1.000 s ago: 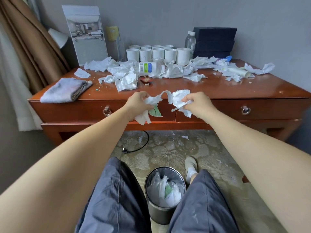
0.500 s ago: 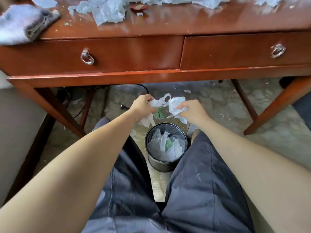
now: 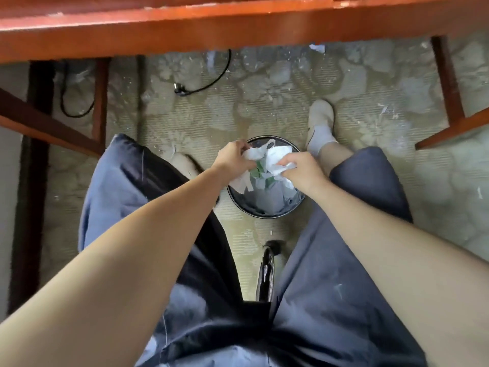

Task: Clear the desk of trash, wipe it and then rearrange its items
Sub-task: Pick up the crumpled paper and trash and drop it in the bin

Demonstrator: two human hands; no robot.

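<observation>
View looking straight down from a seated person's head. Both hands meet over a round black bin (image 3: 264,214) standing on the patterned carpet (image 3: 264,88) between the knees. The left hand (image 3: 232,158) and right hand (image 3: 302,171) each have their fingers curled tightly around one bunch of crumpled white tissue (image 3: 274,156), held just above the bin's opening. A green scrap (image 3: 260,169), possibly a wrapper, shows within the bunch. More white paper already lies inside the bin. The desk's red-brown front edge (image 3: 185,25) crosses the top. A black cable (image 3: 211,80) lies on the carpet beneath it.
</observation>
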